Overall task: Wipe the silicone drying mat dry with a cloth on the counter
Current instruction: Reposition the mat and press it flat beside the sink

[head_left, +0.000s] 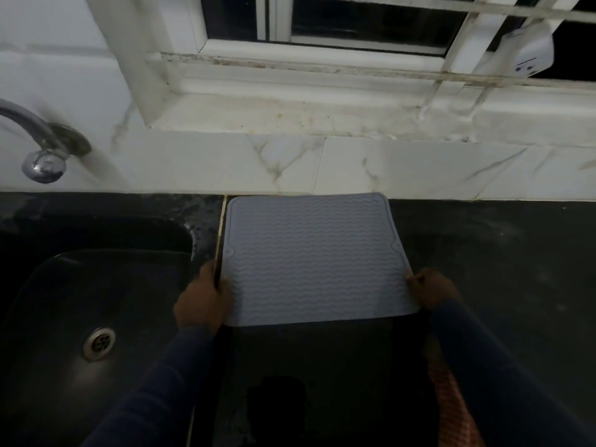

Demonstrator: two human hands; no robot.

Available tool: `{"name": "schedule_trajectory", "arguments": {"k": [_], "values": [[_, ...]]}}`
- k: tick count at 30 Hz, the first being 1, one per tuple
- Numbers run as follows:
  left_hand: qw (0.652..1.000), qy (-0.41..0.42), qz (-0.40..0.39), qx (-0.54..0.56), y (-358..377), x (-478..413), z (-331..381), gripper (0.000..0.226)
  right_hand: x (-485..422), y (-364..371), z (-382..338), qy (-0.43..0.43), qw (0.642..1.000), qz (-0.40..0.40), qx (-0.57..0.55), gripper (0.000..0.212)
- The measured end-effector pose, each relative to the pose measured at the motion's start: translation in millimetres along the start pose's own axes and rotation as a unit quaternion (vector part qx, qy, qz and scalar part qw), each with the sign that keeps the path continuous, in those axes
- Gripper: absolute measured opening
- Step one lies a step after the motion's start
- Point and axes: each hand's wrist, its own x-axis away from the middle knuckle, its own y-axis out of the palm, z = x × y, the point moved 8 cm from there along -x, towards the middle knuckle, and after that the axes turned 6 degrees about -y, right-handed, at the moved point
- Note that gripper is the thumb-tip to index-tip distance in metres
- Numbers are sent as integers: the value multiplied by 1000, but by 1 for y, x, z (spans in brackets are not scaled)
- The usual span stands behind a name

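Grey mat (316, 259) on dark counter (500, 253) beside sink (96, 285), under window (354, 24).

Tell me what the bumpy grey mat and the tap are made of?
The mat looks like soft silicone or rubber: matte grey with wavy ridges, and it bends where both hands grip its near corners. The tap looks like shiny chromed metal, since its round end mirrors the room, though it is blurred.

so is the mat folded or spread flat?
Spread, not folded: the mat shows one full ribbed face, far edge at the wall. Left hand and right hand grip its near corners.
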Motion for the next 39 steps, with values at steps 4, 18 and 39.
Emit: {"name": "schedule_trajectory", "arguments": {"k": [4,18,39], "values": [[990,126,49,-42,5,-16,42,72,-7,-27,-32,-54,994,87,35,33],[971,187,12,-151,60,-66,99,86,-97,0,-124,-169,979,82,78,73],[966,212,-23,-144,55,-45,88,90,26,4,0,90,994,63,-21,57]]}}
